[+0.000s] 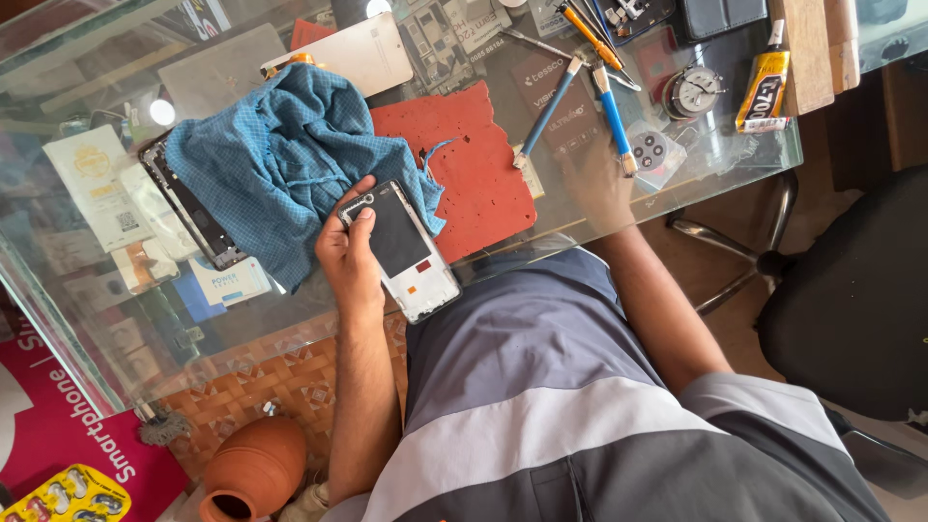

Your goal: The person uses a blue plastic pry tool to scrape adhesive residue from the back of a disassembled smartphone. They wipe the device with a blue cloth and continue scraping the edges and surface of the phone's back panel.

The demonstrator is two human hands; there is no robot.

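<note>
Phone frame [406, 249], white with a dark panel, sits gripped in the left hand [350, 253] at the glass table's [720, 145] near edge, touching a blue cloth [280, 159]. Right hand [597, 184], blurred, reaches open-fingered toward blue-handled tools [611, 116] farther right, beside a red mat [474, 169].

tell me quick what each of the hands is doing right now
Left hand: closed on the white phone frame, thumb on its dark panel.
Right hand: empty, blurred, fingers near the blue-handled tool; open or shut cannot be told.

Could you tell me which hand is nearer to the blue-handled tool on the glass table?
The right hand: it is right beside the blue-handled tool. The left hand is far off, holding the phone frame.
</note>
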